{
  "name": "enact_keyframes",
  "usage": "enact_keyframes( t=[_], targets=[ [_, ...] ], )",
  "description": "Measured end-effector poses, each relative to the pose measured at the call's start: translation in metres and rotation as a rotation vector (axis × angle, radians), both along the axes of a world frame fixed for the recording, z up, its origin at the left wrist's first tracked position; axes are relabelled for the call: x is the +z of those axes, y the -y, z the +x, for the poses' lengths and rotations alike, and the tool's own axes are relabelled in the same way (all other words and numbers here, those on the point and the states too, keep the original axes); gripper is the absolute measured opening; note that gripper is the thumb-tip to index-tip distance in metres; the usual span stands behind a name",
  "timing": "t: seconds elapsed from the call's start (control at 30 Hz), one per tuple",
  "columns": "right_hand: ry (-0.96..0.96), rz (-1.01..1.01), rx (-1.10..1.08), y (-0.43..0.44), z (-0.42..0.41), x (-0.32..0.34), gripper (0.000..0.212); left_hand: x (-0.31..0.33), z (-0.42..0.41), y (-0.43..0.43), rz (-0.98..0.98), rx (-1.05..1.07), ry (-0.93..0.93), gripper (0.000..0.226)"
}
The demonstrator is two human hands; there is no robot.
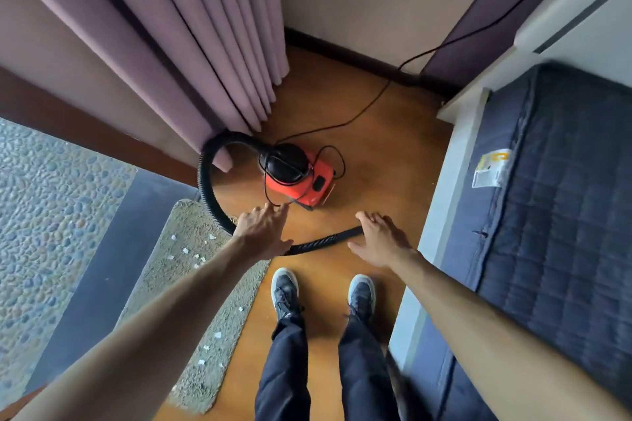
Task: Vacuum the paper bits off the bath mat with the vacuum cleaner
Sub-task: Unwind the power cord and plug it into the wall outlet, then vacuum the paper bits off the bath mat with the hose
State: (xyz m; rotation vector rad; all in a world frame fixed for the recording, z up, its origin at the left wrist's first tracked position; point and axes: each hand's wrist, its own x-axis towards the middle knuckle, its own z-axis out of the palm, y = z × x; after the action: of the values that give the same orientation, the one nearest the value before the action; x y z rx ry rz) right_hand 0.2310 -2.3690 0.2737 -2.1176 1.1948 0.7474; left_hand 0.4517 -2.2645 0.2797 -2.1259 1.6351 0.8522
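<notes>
Paper bits (186,250) lie scattered on the grey bath mat (205,287) at the left. Beyond it, the red vacuum cleaner (299,178) sits on the wooden floor (376,154), its black hose (205,181) looping toward the left hand (261,227) and right hand (381,239), both spread open and empty.

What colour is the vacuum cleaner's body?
Bright orange-red with a black top, seen in the head view: vacuum cleaner.

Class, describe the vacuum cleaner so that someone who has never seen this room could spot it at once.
Find the purple curtain hanging to the wooden floor. Just right of its hem sits the vacuum cleaner: the only bright orange thing, with a black top and a ribbed black hose.
</notes>
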Motion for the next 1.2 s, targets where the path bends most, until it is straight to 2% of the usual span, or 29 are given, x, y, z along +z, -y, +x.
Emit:
enact_keyframes(
  t=[0.2, 0.47, 0.6, 0.7, 0.8, 1.2],
  targets=[
    [-0.021, 0.045, -0.086, -0.017, 0.0, -0.067, 0.057, -0.067, 0.003, 0.0, 0.033, -0.019, -0.051, 0.074],
    [0.006, 0.061, -0.076, -0.018, 0.002, -0.169, 0.047, -0.173, 0.0, -0.003, 0.093, -0.016, -0.075, 0.068],
    [0.016, 0.072, -0.115, -0.02, -0.007, -0.224, 0.052, -0.226, -0.01, 0.0, 0.121, -0.02, -0.07, 0.064],
    [-0.011, 0.061, -0.025, -0.025, -0.013, -0.262, 0.057, -0.265, -0.019, -0.002, 0.127, -0.025, -0.066, 0.062],
    [-0.014, 0.078, 0.011, -0.031, -0.017, -0.298, 0.054, -0.304, -0.028, -0.007, 0.133, -0.017, -0.085, 0.064],
    [0.0, 0.179, -0.217, -0.048, -0.012, -0.431, 0.043, -0.44, -0.042, -0.017, 0.177, -0.034, -0.084, 0.069]
  ],
)
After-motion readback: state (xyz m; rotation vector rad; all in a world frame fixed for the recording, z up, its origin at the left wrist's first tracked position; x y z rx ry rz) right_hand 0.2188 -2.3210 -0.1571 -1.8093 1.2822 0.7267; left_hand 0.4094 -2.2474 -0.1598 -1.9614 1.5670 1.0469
